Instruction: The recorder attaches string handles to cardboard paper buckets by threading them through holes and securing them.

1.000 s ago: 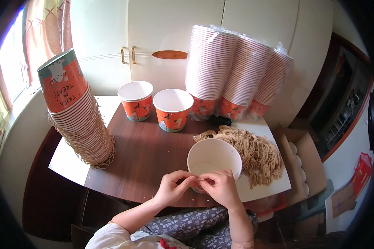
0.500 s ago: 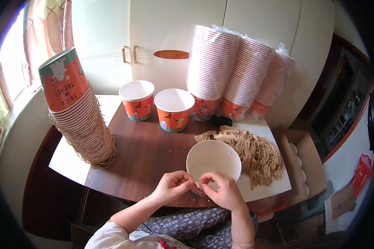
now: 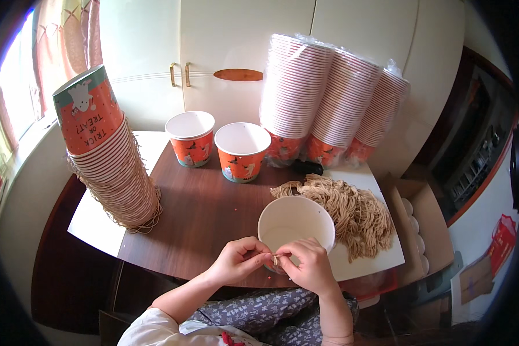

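A paper bucket (image 3: 294, 218) with a white inside stands at the table's near edge, its mouth facing up toward me. Over its near rim, my left hand (image 3: 240, 258) and my right hand (image 3: 308, 265) meet, thumb against forefinger on each. Between the fingertips they pinch a short bit of tan string (image 3: 275, 261); its far ends are too fine to follow. Just beyond the bucket, on the right, lies a thick heap of tan strings (image 3: 354, 216).
Two orange printed buckets (image 3: 191, 149) stand upright farther back. At the left leans a tall upside-down stack of buckets (image 3: 116, 173) with strings hanging round it. Plastic-wrapped bucket stacks (image 3: 297, 86) rise at the back right. A cardboard box (image 3: 435, 222) sits beyond the table's right edge.
Both hands stay at the bucket's near rim. My right fingers have shifted slightly on the string, and more of it shows bunched between the fingertips.
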A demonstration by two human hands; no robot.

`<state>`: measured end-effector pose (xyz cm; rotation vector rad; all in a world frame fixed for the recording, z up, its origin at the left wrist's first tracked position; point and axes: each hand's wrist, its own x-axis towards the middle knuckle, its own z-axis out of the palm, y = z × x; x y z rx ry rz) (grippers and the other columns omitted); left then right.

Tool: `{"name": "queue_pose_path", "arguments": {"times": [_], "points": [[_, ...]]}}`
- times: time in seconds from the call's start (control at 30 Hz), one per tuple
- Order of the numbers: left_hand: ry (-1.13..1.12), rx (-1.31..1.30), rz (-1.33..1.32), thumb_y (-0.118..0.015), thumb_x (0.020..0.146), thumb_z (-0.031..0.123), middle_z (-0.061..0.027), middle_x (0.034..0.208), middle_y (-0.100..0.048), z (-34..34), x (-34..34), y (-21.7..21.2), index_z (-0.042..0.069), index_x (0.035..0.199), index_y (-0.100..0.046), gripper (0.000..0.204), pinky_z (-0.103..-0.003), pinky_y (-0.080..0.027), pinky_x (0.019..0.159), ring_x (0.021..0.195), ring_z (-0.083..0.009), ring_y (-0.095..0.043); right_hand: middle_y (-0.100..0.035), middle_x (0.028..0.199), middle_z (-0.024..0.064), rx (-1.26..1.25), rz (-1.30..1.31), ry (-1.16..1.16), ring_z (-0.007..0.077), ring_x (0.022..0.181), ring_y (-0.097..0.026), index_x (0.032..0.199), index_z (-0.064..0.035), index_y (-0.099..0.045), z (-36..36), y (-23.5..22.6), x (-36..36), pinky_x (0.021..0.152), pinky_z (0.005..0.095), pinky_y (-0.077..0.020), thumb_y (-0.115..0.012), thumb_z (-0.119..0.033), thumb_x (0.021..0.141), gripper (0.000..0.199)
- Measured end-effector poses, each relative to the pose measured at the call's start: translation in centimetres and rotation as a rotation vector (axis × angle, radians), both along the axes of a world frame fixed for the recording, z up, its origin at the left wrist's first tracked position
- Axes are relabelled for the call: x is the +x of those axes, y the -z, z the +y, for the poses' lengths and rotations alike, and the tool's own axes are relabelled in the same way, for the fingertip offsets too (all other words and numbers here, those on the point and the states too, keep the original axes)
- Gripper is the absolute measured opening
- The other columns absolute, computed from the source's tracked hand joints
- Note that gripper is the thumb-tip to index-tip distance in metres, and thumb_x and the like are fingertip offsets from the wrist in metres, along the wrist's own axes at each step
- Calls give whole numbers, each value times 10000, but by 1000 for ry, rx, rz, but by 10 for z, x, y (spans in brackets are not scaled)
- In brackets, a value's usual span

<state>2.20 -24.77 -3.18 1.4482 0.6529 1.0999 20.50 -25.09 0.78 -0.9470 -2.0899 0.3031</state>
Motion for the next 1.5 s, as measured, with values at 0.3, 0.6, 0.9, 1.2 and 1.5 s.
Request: {"name": "queue_pose_path", "arguments": {"times": [0.3,0.6,0.9,1.2,1.5], "points": [[-40,17,-81,-524,887,42,-41,827,-597,-1,2,9,-53,919,-549,103,-194,-473,676,788,-60,-565,-584,649,74,37,20,58,269,629,-578,684,-57,-575,-1,3,-2,582,352,-449,-623,-15,679,64],[-68,-1,-82,-525,880,27,-40,813,-604,-5,6,7,-63,916,-547,99,-193,-485,668,770,-63,-580,-529,626,105,93,-2,106,302,617,-550,663,-44,-482,-3,6,-6,574,392,-439,-582,7,674,113],[-104,69,22,-554,858,29,-25,739,-606,-9,6,12,-55,892,-579,94,-168,-451,576,672,-30,-554,-523,618,104,88,9,148,299,612,-551,667,-50,-457,-3,10,-7,568,390,-440,-580,-1,690,134],[-191,261,176,-604,810,40,-42,672,-581,-9,7,13,-25,857,-612,80,-188,-424,517,591,-26,-513,-529,620,99,69,22,163,295,607,-555,665,-54,-460,-4,9,-7,573,386,-445,-583,15,676,142],[-336,452,202,-627,779,24,-53,851,-506,5,-5,4,15,859,-614,82,-200,-365,493,622,-92,-497,-641,761,66,-251,200,81,170,698,-629,836,-26,-599,-8,-7,5,591,268,-466,-651,-52,749,105]]}}
